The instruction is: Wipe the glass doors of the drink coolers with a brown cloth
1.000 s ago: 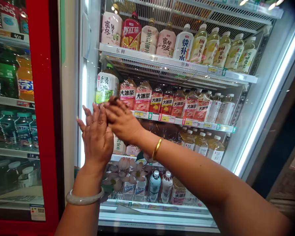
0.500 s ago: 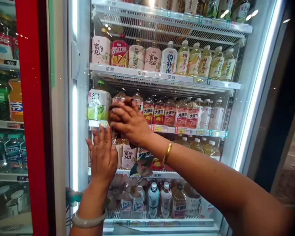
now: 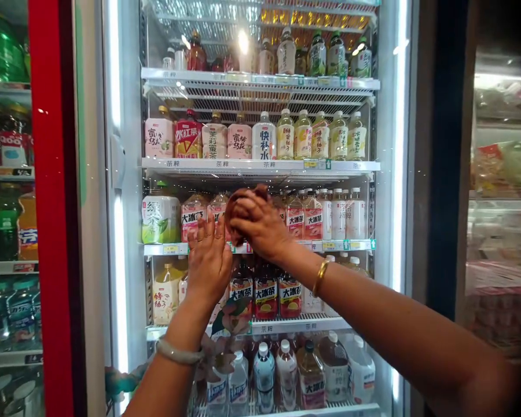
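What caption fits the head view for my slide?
Right hand presses a brown cloth to the cooler door; left hand lies flat beside it.

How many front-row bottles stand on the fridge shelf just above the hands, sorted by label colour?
Pink-label bottles: 2
Red-label bottle: 1
Cream-label bottle: 1
White-and-blue bottle: 1
Yellow bottles: 5
Total: 10
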Demonstrator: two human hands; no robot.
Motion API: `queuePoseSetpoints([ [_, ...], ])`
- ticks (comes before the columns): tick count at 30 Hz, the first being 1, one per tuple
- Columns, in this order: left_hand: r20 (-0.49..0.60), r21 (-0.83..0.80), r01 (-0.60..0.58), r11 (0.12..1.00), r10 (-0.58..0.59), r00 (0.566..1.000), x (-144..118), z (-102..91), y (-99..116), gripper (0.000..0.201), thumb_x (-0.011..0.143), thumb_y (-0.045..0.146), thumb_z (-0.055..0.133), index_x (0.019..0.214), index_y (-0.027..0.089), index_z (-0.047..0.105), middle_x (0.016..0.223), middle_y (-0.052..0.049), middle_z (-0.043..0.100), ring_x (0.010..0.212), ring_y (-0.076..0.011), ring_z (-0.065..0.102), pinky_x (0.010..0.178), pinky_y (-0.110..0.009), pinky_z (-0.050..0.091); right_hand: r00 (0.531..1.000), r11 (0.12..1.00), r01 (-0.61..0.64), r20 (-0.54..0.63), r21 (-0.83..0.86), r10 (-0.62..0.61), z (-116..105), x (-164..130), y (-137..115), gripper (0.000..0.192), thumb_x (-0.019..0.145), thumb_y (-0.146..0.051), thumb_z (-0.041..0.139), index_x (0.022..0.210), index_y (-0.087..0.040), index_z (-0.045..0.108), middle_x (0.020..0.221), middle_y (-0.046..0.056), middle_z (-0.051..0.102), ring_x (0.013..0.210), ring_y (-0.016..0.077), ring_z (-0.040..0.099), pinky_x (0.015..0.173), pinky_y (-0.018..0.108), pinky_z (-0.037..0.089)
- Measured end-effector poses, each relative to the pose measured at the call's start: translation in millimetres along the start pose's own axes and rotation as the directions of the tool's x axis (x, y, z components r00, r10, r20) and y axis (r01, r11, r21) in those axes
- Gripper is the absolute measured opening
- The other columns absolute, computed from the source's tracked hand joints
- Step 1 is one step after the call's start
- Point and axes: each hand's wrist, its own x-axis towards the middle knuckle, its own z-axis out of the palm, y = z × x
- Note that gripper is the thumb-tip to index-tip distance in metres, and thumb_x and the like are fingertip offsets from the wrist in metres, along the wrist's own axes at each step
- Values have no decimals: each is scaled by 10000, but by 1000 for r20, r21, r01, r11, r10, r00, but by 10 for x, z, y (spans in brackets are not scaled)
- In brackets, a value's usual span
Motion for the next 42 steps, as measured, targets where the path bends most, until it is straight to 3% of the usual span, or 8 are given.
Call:
queuePoseSetpoints([
  [5, 6, 68, -76, 995, 76, 997, 68, -36, 49, 663, 1060, 262, 389, 1683, 290, 163, 1759, -43, 142, 1647, -237, 82, 1358, -513, 29, 936, 946, 321, 132, 54, -325, -346, -526, 344, 342, 983, -270, 644, 1310, -369, 664, 1490, -3, 570, 1477, 242, 429, 1284, 560, 362],
  [9, 31, 69, -104, 992, 102, 994, 188, 37, 174, 664, 1051, 259, 399, 1680, 279, 187, 1754, -45, 172, 1647, -230, 79, 1357, -507, 46, 999, 1000, 31, 21, 0, -31, -561, -494, 833, 317, 938, -255, 688, 1231, -374, 708, 1485, 16, 548, 1453, 288, 449, 1249, 593, 399],
  [13, 31, 50, -69, 996, 68, 997, 509, 187, 466, 654, 1034, 244, 402, 1668, 195, 248, 1747, -93, 192, 1646, -247, 84, 1351, -529, 33, 957, 966, -258, -147, -29, 252, -406, -197, 772, 329, 897, -223, 710, 1210, -323, 721, 1518, 51, 495, 1495, 334, 395, 1255, 589, 396],
  [20, 56, 40, -111, 993, 108, 993, 654, 316, 671, 662, 1024, 253, 406, 1665, 185, 257, 1748, -98, 177, 1647, -267, 66, 1341, -562, 36, 977, 977, 211, 20, -7, -211, -658, -872, 834, 321, 975, -274, 658, 1278, -378, 669, 1487, 2, 551, 1471, 246, 433, 1261, 562, 407],
  [24, 80, 42, -126, 991, 123, 989, 698, 415, 844, 676, 1003, 234, 428, 1660, 186, 276, 1749, -100, 179, 1647, -272, 77, 1341, -568, 52, 997, 998, -45, -61, -34, 43, -801, -816, 1186, 311, 938, -266, 696, 1226, -381, 708, 1488, 16, 543, 1456, 287, 449, 1242, 586, 422],
  [28, 61, 27, -109, 994, 108, 992, 811, 510, 1122, 687, 997, 231, 437, 1660, 167, 272, 1753, -106, 160, 1648, -272, 63, 1346, -555, 21, 956, 965, -257, -160, -46, 247, -644, -461, 1085, 315, 900, -255, 723, 1206, -329, 732, 1525, 51, 489, 1500, 341, 384, 1268, 589, 383],
  [35, 55, 32, -173, 984, 171, 984, 742, 551, 1191, 678, 1014, 234, 408, 1671, 203, 244, 1757, -85, 163, 1650, -250, 56, 1346, -535, 20, 978, 980, 196, 73, 34, -198, -1022, -1207, 1130, 293, 976, -274, 658, 1237, -400, 696, 1466, -9, 562, 1463, 237, 442, 1259, 528, 418],
  [42, 90, -22, -189, 982, 190, 978, 840, 774, 1545, 709, 981, 210, 437, 1666, 190, 255, 1756, -91, 161, 1650, -260, 58, 1344, -545, 28, 938, 945, -326, -124, -11, 322, -1089, -963, 1454, 371, 874, -173, 702, 1225, -289, 728, 1498, 95, 472, 1448, 340, 419, 1236, 596, 414],
])
